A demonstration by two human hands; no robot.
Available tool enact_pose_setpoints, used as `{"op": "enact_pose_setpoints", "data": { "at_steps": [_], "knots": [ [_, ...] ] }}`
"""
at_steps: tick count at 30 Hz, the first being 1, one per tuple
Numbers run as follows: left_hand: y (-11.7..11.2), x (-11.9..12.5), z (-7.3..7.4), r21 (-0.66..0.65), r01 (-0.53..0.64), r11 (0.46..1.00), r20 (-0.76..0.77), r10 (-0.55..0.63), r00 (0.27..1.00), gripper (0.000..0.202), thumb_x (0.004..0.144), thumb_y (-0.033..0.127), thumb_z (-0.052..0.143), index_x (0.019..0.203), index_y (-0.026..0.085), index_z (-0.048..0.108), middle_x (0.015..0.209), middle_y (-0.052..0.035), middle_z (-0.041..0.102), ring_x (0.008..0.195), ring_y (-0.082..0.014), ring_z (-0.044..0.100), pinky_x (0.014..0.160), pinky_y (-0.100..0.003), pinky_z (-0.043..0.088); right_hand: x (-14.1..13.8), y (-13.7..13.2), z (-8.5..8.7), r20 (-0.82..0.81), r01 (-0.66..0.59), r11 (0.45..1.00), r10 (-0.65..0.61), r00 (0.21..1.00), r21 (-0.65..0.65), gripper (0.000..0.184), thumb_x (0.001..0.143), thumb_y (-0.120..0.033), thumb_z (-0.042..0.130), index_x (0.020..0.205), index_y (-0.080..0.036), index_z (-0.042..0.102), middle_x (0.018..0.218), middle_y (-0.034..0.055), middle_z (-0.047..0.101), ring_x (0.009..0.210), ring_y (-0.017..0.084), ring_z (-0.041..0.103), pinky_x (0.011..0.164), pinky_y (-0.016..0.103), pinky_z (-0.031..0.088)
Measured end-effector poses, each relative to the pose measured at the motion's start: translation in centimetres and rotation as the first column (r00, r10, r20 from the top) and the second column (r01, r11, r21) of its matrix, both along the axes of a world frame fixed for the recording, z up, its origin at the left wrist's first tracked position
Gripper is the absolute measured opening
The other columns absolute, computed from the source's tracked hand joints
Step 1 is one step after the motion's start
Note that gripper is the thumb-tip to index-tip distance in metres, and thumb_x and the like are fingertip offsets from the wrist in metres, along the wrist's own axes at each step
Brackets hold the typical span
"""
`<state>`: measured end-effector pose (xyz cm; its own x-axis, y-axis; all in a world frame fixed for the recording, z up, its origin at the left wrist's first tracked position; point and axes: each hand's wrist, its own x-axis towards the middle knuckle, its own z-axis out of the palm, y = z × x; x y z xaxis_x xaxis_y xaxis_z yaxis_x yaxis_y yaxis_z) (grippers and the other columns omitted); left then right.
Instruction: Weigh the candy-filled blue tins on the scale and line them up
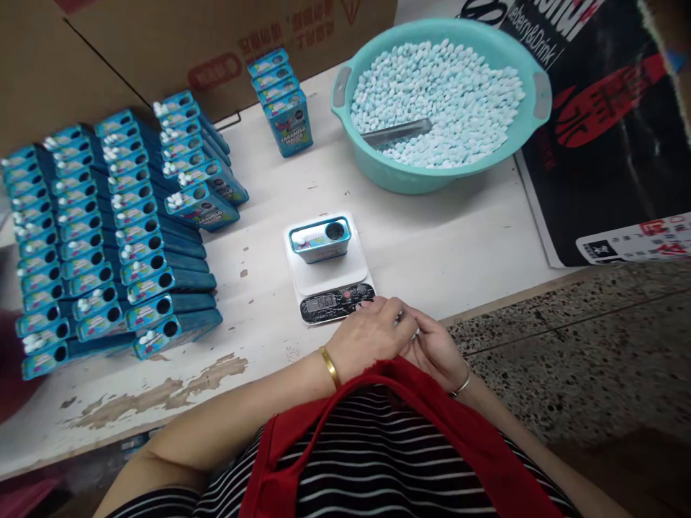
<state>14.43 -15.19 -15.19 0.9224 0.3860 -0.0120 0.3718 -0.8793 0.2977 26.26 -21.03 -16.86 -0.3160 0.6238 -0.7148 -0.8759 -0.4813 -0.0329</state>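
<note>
A digital scale (332, 277) lies in front of me, its display lit. On its platform stands a blue candy tin (320, 241) with a dark round opening in its top. Just right of the scale's front edge, my left hand (372, 331) rests over my right hand, fingers curled inward; what they hold, if anything, is hidden. My right hand (437, 352) is cupped palm up beneath it, and small white candies (417, 332) show in it between the fingers.
A turquoise basin (415, 180) full of pale candies with a metal scoop (396, 133) stands at the back right. Rows of blue tins (143, 230) fill the left, some with candies on top. Several more tins (288, 122) stand near a cardboard box (162, 50). A black printed sheet (610, 165) lies right.
</note>
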Motion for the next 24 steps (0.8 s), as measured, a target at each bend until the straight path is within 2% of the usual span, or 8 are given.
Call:
{"op": "enact_pose_setpoints", "data": {
  "at_steps": [4,9,12,15,18,20,22,24],
  "knots": [
    [-0.1,0.0,0.0,-0.014,-0.064,0.998,-0.009,0.063,0.998,0.015,0.093,0.022,0.042,0.097,0.017,0.055,0.09,-0.0079,0.056,0.076,-0.0178,0.054,0.052,-0.026,0.041,0.0,-0.4,-0.4,-0.01,-0.055,0.998,0.055,0.998,0.029,0.028,0.089,-0.031,0.048,0.108,-0.018,0.064,0.098,0.0052,0.072,0.097,0.019,0.067,0.089,0.035,0.053],
    [-0.1,0.0,-0.7,-0.011,-0.066,0.998,0.005,0.066,0.998,0.015,0.092,0.02,0.042,0.096,0.016,0.056,0.09,-0.0081,0.057,0.075,-0.0172,0.054,0.053,-0.026,0.041,-0.2,0.1,-0.2,0.015,-0.03,1.0,0.03,0.999,0.009,0.028,0.088,-0.031,0.048,0.106,-0.016,0.064,0.096,0.0059,0.072,0.096,0.019,0.068,0.086,0.036,0.055],
    [0.4,-0.5,-0.4,0.004,-0.02,1.0,0.122,0.02,0.992,0.016,0.093,0.023,0.042,0.091,0.016,0.056,0.088,-0.0064,0.058,0.077,-0.0168,0.054,0.059,-0.027,0.044,-0.3,0.7,0.0,0.033,0.018,0.999,-0.017,0.999,-0.034,0.027,0.089,-0.026,0.046,0.105,-0.015,0.064,0.093,0.0055,0.073,0.092,0.017,0.069,0.081,0.031,0.057],
    [1.8,-2.2,1.1,-0.012,0.009,1.0,0.335,-0.005,0.942,0.013,0.093,0.024,0.045,0.1,0.017,0.054,0.094,-0.0049,0.06,0.084,-0.0151,0.054,0.068,-0.027,0.047,-0.7,1.5,0.1,-0.004,0.089,0.995,-0.089,0.996,-0.041,0.024,0.089,-0.02,0.045,0.1,-0.013,0.065,0.087,0.005,0.073,0.08,0.014,0.07,0.069,0.023,0.058],
    [4.1,-5.0,2.3,-0.062,-0.285,0.957,0.563,0.269,0.781,0.028,0.086,0.026,0.059,0.111,0.02,0.049,0.102,-0.0053,0.058,0.093,-0.0157,0.054,0.079,-0.03,0.047,-1.6,2.8,0.1,-0.037,0.143,0.989,-0.142,0.989,0.042,0.021,0.087,-0.016,0.048,0.098,-0.01,0.065,0.09,0.0087,0.073,0.082,0.014,0.07,0.074,0.024,0.057],
    [6.1,-6.9,2.2,-0.098,-0.526,0.845,0.605,0.47,0.642,0.054,0.078,0.036,0.068,0.123,0.021,0.043,0.112,-0.0091,0.056,0.103,-0.0212,0.053,0.086,-0.037,0.046,-2.4,3.8,0.3,-0.046,0.134,0.987,-0.13,0.99,0.093,0.021,0.086,-0.016,0.051,0.098,-0.008,0.065,0.093,0.0119,0.072,0.091,0.017,0.069,0.086,0.028,0.055],
    [8.3,-8.2,1.5,-0.118,-0.6,0.791,0.517,0.565,0.643,0.078,0.072,0.047,0.071,0.135,0.02,0.033,0.127,-0.0142,0.051,0.115,-0.028,0.049,0.091,-0.044,0.043,-3.2,4.9,0.5,-0.057,0.1,0.988,-0.094,0.994,0.121,0.021,0.086,-0.018,0.052,0.098,-0.007,0.065,0.095,0.0129,0.072,0.096,0.019,0.069,0.091,0.031,0.053],
    [10.0,-8.8,0.6,-0.151,-0.539,0.829,0.4,0.55,0.733,0.077,0.074,0.049,0.068,0.137,0.021,0.032,0.13,-0.0141,0.052,0.116,-0.0279,0.051,0.092,-0.043,0.042,-3.8,5.9,0.6,-0.059,0.079,0.989,-0.073,0.996,0.125,0.021,0.087,-0.021,0.052,0.097,-0.007,0.064,0.093,0.0126,0.072,0.094,0.019,0.069,0.089,0.03,0.053]
  ]
}}
